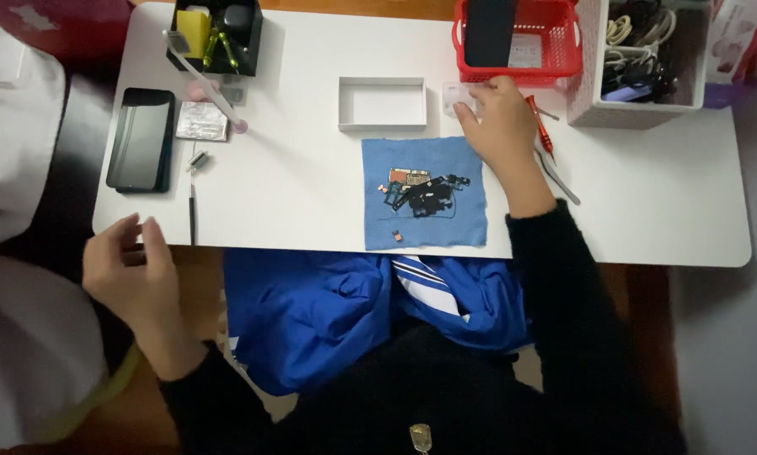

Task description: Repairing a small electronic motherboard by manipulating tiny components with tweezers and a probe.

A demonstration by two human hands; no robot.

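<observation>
My right hand (498,122) reaches across the white table (648,211) and rests its fingers on a small clear plastic case (456,99) just below the red basket (564,59). Whether it grips the case I cannot tell. My left hand (130,270) hangs off the table's near left corner, fingers loosely curled, holding nothing visible. Between them lies a blue cloth (425,194) with several small dark electronic parts (420,192) on it. A red-handled screwdriver (541,128) and metal tweezers (559,179) lie right of my right hand.
A white shallow box (382,104) stands behind the cloth. A dark phone (141,139), a silver packet (201,121), a thin tool (192,211) and a black tool holder (218,34) occupy the left. A white basket of cables (639,59) stands far right. Blue fabric (328,312) covers my lap.
</observation>
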